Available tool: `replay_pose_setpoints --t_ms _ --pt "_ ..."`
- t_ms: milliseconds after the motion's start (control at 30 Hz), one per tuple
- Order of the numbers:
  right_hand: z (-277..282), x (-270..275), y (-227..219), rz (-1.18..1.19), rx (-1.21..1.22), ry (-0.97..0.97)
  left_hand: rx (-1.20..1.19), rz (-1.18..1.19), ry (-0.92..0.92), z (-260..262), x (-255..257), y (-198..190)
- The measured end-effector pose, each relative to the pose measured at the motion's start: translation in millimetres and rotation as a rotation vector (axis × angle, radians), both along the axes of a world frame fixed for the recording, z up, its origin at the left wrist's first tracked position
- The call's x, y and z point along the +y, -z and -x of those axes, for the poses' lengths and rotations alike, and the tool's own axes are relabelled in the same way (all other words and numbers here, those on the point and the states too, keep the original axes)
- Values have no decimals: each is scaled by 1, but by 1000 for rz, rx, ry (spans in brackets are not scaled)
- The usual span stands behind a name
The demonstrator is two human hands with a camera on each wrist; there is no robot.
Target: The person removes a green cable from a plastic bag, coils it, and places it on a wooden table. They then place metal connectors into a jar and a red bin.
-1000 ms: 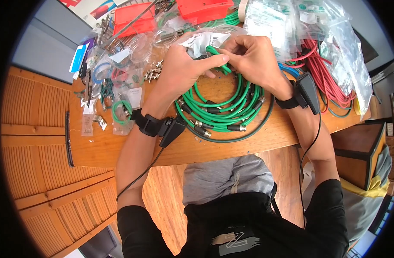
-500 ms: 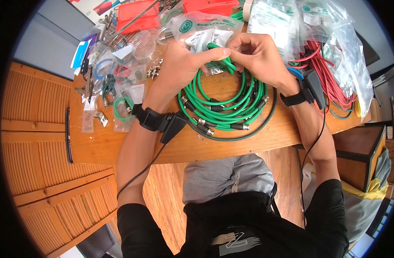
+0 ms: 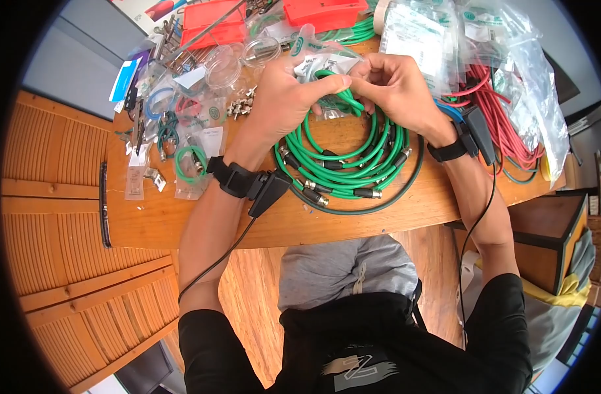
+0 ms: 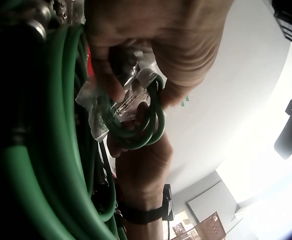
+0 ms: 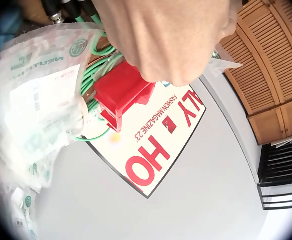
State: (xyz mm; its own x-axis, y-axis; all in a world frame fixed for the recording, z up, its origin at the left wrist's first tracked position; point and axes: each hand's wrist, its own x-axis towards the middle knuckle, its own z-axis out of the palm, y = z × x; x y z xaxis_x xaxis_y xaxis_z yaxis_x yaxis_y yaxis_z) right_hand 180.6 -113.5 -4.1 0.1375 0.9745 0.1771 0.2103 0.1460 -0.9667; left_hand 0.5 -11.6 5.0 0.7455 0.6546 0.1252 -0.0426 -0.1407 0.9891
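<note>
Nearest on the tabletop (image 3: 280,230) we've got the big green coil (image 3: 343,175), black-and-metal connectors (image 3: 368,193) tucked into it, dark cable (image 3: 353,213) skirting its near edge. Near left: clear bag (image 3: 189,190) with a short green cable (image 3: 178,164) at it; can't tell if inside or on top. Mid scene, at the coil's far side, is the small green loop (image 3: 349,103). Left hand (image 3: 287,95) pinches it thumb to fingers, right hand (image 3: 399,92) pinches it from the other side, thumbs about meeting. Labelled bag (image 3: 330,64) is right behind; can't tell whether any of the loop is in it. Step looks like gathering the loop. To do it well, we'd clamp the turns with one hand so they can't spring, tidy with the other, keep the bends round, no kinks, and keep plastic out of the pinch unless we mean to bag it. Further out: metal connector pile (image 3: 240,107) left, loose red cables (image 3: 494,105) right. Beyond, two round clear tubs (image 3: 223,73) left, contents unreadable; stacked clear bags (image 3: 412,46) right, white paper showing through. Farthest: left red tray (image 3: 198,20) and right red tray (image 3: 323,25), insides not legible from here.
</note>
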Motion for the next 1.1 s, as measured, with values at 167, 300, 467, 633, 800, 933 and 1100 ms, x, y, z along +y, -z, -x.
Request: replay_pose_setpoints --t_ms 167,300,467,633,800,933,1100 --pt "3 1 7 -80 -131 102 -14 -28 10 0 5 2" --pt "4 3 9 -104 -172 176 7 15 8 2 9 1" --pt "6 5 -1 -123 -65 190 -161 192 6 4 9 -3" --pt "6 9 2 -152 -50 188 -129 290 17 0 2 -3" --pt "1 10 0 97 270 136 -148 337 12 -3 -5 -2" --pt "13 3 -7 46 172 178 -179 258 33 -2 -8 -8" --pt "8 6 5 7 -40 329 -170 205 192 -6 -25 -10"
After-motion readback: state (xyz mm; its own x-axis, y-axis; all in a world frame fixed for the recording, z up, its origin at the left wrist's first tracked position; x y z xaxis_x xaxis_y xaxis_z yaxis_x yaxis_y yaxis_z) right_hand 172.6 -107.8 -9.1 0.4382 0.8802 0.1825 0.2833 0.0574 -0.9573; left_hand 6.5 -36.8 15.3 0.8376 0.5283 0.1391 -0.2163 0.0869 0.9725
